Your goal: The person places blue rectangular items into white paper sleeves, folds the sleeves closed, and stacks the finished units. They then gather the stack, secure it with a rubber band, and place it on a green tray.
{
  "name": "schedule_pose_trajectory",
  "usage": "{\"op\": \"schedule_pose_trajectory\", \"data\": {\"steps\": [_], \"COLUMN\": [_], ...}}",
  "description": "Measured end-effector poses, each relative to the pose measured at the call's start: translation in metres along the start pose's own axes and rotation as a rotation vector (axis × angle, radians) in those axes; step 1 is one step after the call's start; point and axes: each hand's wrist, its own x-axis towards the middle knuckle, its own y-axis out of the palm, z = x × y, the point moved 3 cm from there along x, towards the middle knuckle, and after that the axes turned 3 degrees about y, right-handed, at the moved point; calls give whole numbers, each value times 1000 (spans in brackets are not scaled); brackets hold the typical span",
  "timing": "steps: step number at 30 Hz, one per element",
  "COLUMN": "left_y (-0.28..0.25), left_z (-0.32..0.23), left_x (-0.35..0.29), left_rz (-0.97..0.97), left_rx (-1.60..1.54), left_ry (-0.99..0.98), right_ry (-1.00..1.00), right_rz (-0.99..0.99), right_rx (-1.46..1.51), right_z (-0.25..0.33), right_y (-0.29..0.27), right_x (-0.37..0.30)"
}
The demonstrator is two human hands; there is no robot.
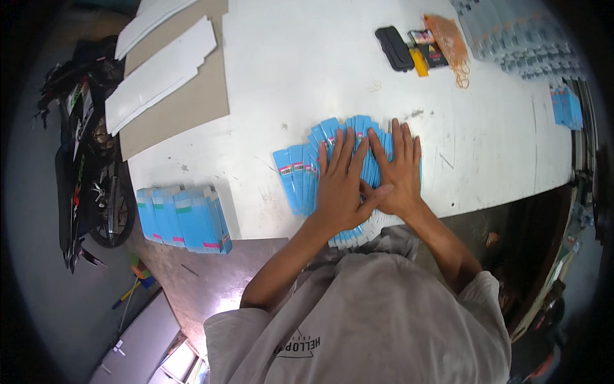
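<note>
A spread of overlapping blue flat cartons (296,176) with small printed labels lies at the table's near edge, fanned out toward the left. On top of it rests my left hand (342,185), its fingers stretched out and apart. My right hand (400,169) lies flat on the right part of the same spread, fingers extended. The two thumbs cross between the hands. More of the cartons' ends show below the hands, close to my shirt. Neither hand grips a carton; what lies under the palms is hidden.
Blue cartons stand in stacks (185,217) at the near left edge of the white table (288,77). White sheets (160,77) lie on brown board at the far left. A black case (394,48) and orange bag (448,41) sit far right, beside rows of clear packaging (511,32). A motorcycle (89,153) stands left.
</note>
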Motion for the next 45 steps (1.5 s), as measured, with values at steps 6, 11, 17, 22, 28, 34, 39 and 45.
{"op": "schedule_pose_trajectory", "data": {"steps": [6, 11, 17, 22, 28, 34, 39, 45], "left_y": [6, -28, -19, -50, -49, 5, -20, -44], "left_z": [28, 22, 65, 78, 35, -11, -29, -14], "left_x": [-5, -7, -26, -52, -83, -56, 14, 39], "left_rz": [33, -119, -78, -459, -353, -389, -13, 162], "left_rx": [268, 121, 442, -126, -222, -536, -151, -74], "left_ry": [-81, -26, -323, -146, -822, -612, -503, -418], "right_ry": [-16, 18, 17, 11, 47, 21, 122, 107], "right_rz": [-55, -61, -82, -114, -104, -142, -291, -430], "right_rx": [-12, -13, 46, 80, 141, 534, 1773, 1916], "right_z": [1, 2, 2, 0, -3, -4, 7, 16], "right_y": [0, -9, -7, -6, -11, 2, 15, 13], "right_x": [-1, -3, -12, -3, -7, -17, -4, 10]}}
